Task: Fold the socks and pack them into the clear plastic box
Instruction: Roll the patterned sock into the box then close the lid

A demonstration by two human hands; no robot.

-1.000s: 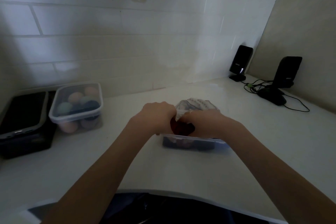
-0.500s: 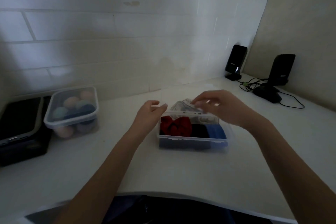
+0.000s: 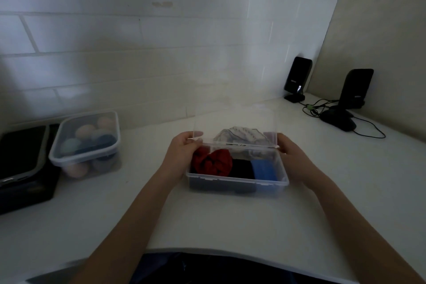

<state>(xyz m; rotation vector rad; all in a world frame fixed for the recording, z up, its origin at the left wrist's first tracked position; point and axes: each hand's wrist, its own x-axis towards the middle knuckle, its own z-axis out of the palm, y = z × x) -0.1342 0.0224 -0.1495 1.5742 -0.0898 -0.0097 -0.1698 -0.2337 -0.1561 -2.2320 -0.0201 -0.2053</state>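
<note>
The clear plastic box (image 3: 237, 182) sits on the white counter in front of me. Inside lie a red sock bundle (image 3: 212, 161), a black sock (image 3: 242, 168) and a blue sock (image 3: 264, 169). A grey-white patterned sock (image 3: 239, 135) lies at the back, seen through the clear lid (image 3: 235, 122). The lid stands tilted up over the box's far edge. My left hand (image 3: 182, 152) grips the lid's left corner and my right hand (image 3: 291, 154) grips its right corner.
A second lidded clear container (image 3: 86, 143) with pastel balled items stands at the left, beside a dark box with a phone-like device (image 3: 20, 159). Two black speakers (image 3: 297, 78) (image 3: 356, 89), a mouse and cables occupy the back right corner. The counter edge runs close to me.
My hands left the socks inside the box and took hold of the clear lid. The lid now stands tilted up over the box with one hand at each corner.
</note>
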